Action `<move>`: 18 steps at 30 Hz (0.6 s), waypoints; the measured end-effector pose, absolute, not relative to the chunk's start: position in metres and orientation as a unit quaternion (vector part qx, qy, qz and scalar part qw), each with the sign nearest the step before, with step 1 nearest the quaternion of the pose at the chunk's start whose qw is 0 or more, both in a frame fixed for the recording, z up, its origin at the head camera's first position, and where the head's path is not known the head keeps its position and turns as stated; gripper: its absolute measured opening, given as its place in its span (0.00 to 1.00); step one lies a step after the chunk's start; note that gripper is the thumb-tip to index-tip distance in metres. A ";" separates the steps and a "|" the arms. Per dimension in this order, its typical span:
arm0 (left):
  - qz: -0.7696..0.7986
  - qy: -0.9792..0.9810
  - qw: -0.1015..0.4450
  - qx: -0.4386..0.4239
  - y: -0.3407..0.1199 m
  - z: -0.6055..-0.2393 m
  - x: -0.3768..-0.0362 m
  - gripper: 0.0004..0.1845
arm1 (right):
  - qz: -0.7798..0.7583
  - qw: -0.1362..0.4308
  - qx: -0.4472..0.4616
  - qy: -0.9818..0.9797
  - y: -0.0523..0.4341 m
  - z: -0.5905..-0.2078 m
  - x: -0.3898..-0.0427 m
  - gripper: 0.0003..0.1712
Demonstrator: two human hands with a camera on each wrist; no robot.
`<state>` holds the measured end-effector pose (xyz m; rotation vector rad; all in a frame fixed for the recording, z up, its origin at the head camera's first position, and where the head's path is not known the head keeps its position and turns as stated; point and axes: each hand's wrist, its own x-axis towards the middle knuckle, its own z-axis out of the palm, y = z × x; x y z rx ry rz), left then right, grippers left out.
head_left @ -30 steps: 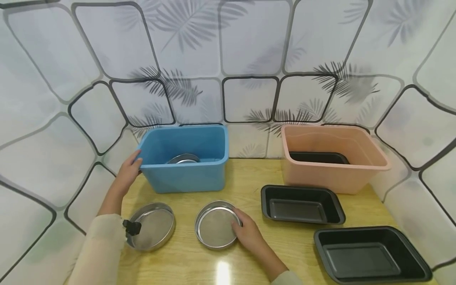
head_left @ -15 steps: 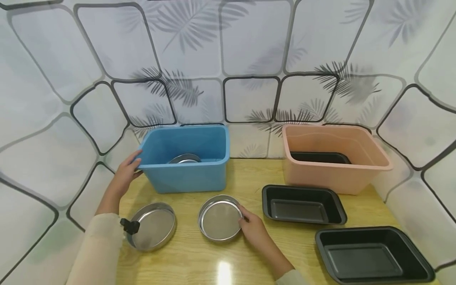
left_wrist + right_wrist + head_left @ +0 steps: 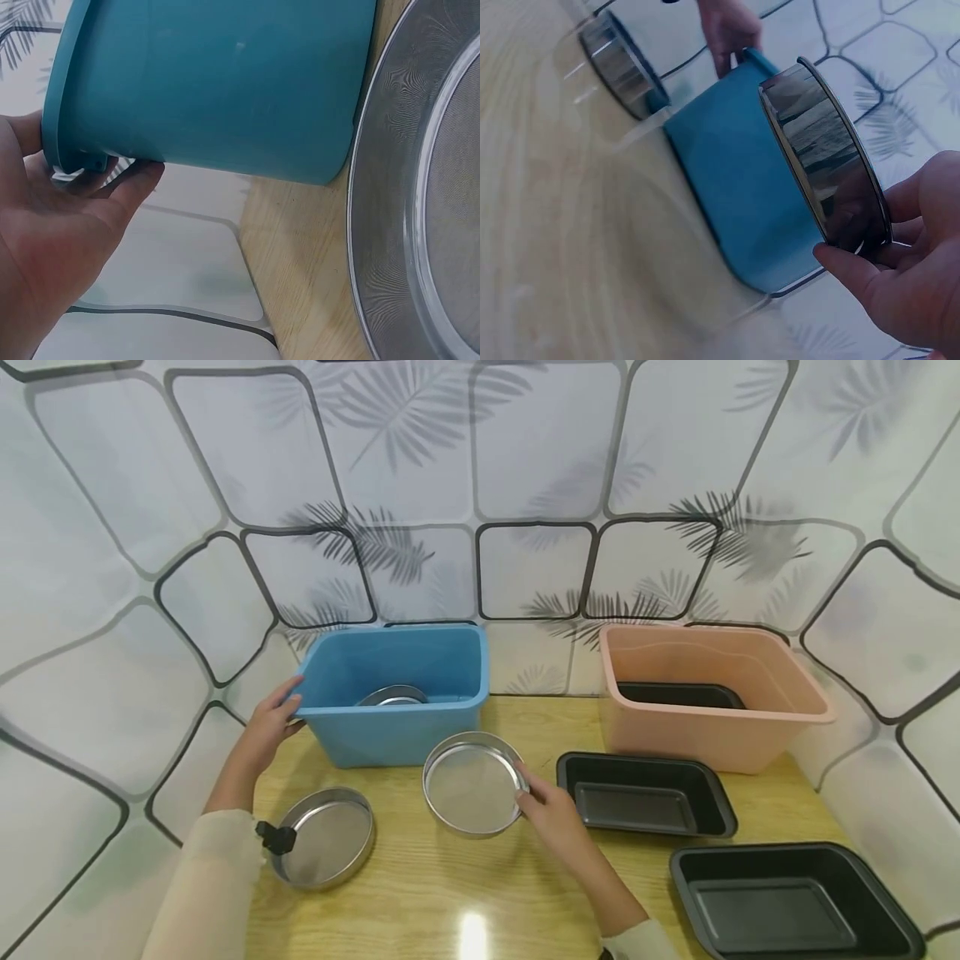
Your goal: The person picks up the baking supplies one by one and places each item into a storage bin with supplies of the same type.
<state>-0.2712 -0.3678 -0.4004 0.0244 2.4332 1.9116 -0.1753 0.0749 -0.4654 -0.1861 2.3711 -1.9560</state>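
My right hand pinches the right side of a round metal sieve, thumb on one edge and fingers on the other. In the right wrist view the sieve is up off the wooden table, its shiny side wall showing. My left hand grips the left end of a blue plastic bin at its rim. The left wrist view shows the thumb over the rim and the fingers beneath it. Inside the bin lies another round metal piece, partly hidden by the front wall. A second mesh sieve rests on the table below my left hand.
On the right stands a pink plastic bin with a black loaf pan inside. Two more black pans, a nearer one and a farther one, lie in front of it. A patterned cloth hangs behind and along both sides.
My right hand has lifted the sieve from the table and moved it up and slightly right, toward the blue bin's front. The left hand stays at the bin's rim.
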 end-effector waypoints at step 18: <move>0.632 0.774 0.045 0.007 -0.371 -0.399 -0.272 0.35 | -0.635 0.020 -0.121 0.763 0.082 -0.388 -0.201 0.31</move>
